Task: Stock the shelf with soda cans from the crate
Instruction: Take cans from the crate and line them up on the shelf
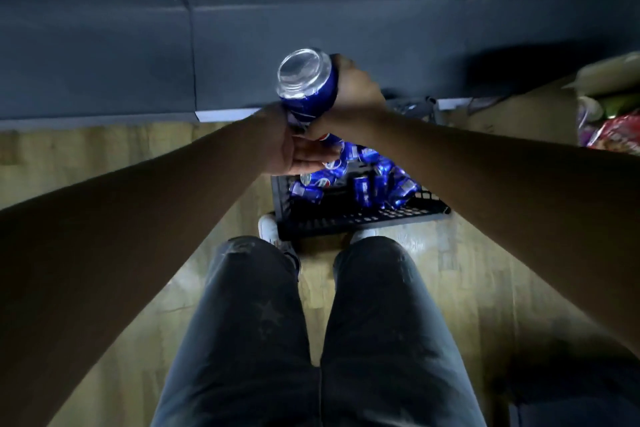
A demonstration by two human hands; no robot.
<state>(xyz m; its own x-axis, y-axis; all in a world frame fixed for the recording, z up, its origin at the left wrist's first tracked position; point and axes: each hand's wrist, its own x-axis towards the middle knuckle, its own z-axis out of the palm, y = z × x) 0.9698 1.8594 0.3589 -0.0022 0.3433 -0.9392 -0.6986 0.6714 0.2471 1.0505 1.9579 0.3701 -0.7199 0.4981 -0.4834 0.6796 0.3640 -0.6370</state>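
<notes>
A blue soda can (306, 83) is held in the air in front of the dark grey shelf (104, 55), its silver base turned toward me. My right hand (356, 90) wraps its right side. My left hand (294, 146) sits under the can's lower end, palm up, and seems to touch it; whether it grips is unclear. Below both hands a black plastic crate (349, 218) stands on the floor with several blue cans (374, 180) lying loose in it. The crate's far part is hidden behind my hands.
My knees in dark jeans and white shoes (268, 227) are just behind the crate on the wooden floor (104, 156). A cardboard box (519, 114) and colourful packets (616, 135) sit at the right. The shelf's white front edge (225, 114) runs across.
</notes>
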